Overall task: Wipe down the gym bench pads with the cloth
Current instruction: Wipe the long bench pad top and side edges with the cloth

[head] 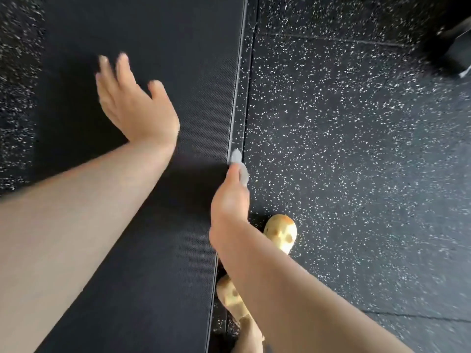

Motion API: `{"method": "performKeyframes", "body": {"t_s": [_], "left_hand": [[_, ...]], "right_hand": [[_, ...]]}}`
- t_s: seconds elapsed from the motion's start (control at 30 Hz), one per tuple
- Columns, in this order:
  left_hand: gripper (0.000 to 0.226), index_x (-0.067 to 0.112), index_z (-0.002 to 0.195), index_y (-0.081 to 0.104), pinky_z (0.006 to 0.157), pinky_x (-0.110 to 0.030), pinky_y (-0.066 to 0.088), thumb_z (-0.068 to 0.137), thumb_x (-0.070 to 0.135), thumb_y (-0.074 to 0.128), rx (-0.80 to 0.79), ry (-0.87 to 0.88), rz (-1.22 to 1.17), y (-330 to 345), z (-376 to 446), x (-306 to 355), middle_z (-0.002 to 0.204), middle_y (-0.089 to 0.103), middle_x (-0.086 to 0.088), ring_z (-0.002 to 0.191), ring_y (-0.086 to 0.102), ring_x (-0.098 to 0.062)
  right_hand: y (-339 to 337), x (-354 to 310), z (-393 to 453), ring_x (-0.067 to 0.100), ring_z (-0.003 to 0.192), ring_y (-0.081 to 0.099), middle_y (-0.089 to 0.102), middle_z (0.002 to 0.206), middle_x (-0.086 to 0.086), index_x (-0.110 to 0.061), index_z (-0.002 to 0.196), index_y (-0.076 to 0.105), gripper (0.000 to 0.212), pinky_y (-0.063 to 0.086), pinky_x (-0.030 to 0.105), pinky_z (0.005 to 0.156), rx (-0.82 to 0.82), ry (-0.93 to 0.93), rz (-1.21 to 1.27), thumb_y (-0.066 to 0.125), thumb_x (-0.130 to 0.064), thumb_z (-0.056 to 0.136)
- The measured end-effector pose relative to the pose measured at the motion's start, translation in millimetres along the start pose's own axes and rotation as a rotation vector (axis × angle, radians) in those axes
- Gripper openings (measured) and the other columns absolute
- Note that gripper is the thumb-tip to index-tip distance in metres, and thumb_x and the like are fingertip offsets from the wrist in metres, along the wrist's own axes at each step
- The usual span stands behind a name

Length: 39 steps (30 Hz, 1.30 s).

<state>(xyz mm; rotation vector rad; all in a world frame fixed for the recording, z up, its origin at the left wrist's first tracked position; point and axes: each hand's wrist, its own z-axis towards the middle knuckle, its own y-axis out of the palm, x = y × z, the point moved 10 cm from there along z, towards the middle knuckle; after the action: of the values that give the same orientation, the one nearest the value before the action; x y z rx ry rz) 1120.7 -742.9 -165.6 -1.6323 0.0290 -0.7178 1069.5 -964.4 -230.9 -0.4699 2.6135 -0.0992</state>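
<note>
1. Fingers (119, 70) of the left hand (132, 105) are held straight and spread, and nothing is gripped; the palm is laid flat on the bench pad (158, 59).
2. At the right edge of the pad, the right hand (229, 200) is seen from its thumb side, with the thumb (230, 174) stretched along the pad's edge.
3. A small grey cloth (239, 164) is pinched between that thumb and the fingers below it; only a crumpled bit of the cloth is shown above and beside the thumb tip, and it is pressed against the side edge of the pad.
4. How the other right fingers are set cannot be told, since they are hidden under the hand.
5. The black, finely textured pad is stretched from the bottom of the view to the top, with both forearms laid across or beside it.
6. Black rubber flooring (356, 174) flecked with white is seen on both sides of the pad.
7. Two tan clog-type shoes (281, 233) are seen on the floor just right of the pad, partly covered by the right forearm.
8. A dark object (451, 54) is blurred at the upper right corner.
</note>
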Motion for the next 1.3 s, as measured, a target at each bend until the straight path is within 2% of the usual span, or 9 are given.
{"method": "performKeyframes", "body": {"t_s": [0.17,0.3,0.5,0.6,0.77,0.87,1.0,1.17,1.3], "left_hand": [[0.058,0.027,0.152,0.023,0.119,-0.047,0.006,0.094,0.027,0.027,0.109,-0.28,0.172,21,26,1,0.161,0.016,0.006,0.149,0.01,-0.019],[0.06,0.027,0.151,0.027,0.119,-0.047,0.009,0.09,0.028,0.026,0.161,-0.285,0.207,16,29,2,0.16,0.02,0.007,0.148,0.014,-0.019],[0.06,0.027,0.148,0.035,0.117,-0.046,0.015,0.088,0.03,0.028,0.234,-0.284,0.266,12,24,6,0.156,0.029,0.006,0.145,0.023,-0.019],[0.059,0.025,0.15,0.029,0.118,-0.048,0.012,0.09,0.028,0.027,0.169,-0.268,0.278,18,23,5,0.159,0.024,0.004,0.147,0.017,-0.02],[0.06,0.023,0.148,0.033,0.117,-0.049,0.016,0.089,0.028,0.026,0.209,-0.249,0.321,18,24,5,0.157,0.028,0.003,0.145,0.022,-0.022],[0.057,0.023,0.143,0.044,0.113,-0.049,0.024,0.087,0.026,0.032,0.322,-0.253,0.336,10,25,9,0.151,0.04,0.002,0.14,0.034,-0.022],[0.059,0.022,0.147,0.036,0.116,-0.048,0.018,0.088,0.028,0.027,0.24,-0.258,0.318,17,24,7,0.155,0.032,0.002,0.144,0.026,-0.022],[0.062,0.02,0.149,0.031,0.117,-0.049,0.013,0.088,0.028,0.027,0.185,-0.251,0.315,20,22,6,0.158,0.026,0.0,0.146,0.02,-0.023],[0.059,0.02,0.148,0.034,0.116,-0.049,0.017,0.09,0.028,0.031,0.213,-0.243,0.345,19,24,6,0.156,0.03,0.0,0.144,0.025,-0.024]], "right_hand": [[-13,43,-14,-0.019,0.093,0.052,0.064,0.105,-0.028,-0.05,0.136,0.041,0.036,0.037,0.005,0.09,0.071,-0.027,0.22,0.031,-0.044,0.102],[-3,48,-10,0.026,0.125,0.049,0.048,0.143,0.01,-0.02,0.143,0.04,0.045,0.033,0.035,0.106,-0.027,0.324,0.068,0.022,-0.036,0.105],[-4,-106,51,0.01,0.129,0.043,0.046,0.14,-0.019,-0.037,0.135,0.046,0.037,0.033,0.027,0.107,0.121,-0.185,0.162,0.033,-0.039,0.1],[-8,-19,29,0.003,0.086,0.054,0.058,0.101,-0.015,-0.039,0.132,0.049,0.033,0.038,0.012,0.079,0.081,0.104,0.197,0.036,-0.039,0.102],[2,6,22,0.024,0.131,0.044,0.045,0.146,0.002,-0.025,0.144,0.04,0.045,0.03,0.036,0.108,0.059,0.471,0.22,0.032,-0.042,0.103],[-2,-102,52,0.035,0.121,0.05,0.051,0.136,0.017,-0.015,0.137,0.048,0.042,0.039,0.041,0.1,0.042,0.183,0.225,0.032,-0.035,0.103],[-12,-108,52,0.002,0.094,0.053,0.057,0.099,-0.021,-0.046,0.095,0.053,0.014,0.036,0.022,0.087,0.057,0.113,0.289,0.04,-0.047,0.098],[-4,-34,37,0.026,0.128,0.046,0.049,0.142,0.006,-0.028,0.14,0.043,0.04,0.033,0.035,0.105,0.056,0.346,0.079,0.028,-0.038,0.103],[-3,-137,62,0.034,0.12,0.049,0.05,0.135,0.016,-0.016,0.134,0.05,0.041,0.04,0.033,0.096,0.071,-0.005,0.19,0.033,-0.037,0.102]]}}
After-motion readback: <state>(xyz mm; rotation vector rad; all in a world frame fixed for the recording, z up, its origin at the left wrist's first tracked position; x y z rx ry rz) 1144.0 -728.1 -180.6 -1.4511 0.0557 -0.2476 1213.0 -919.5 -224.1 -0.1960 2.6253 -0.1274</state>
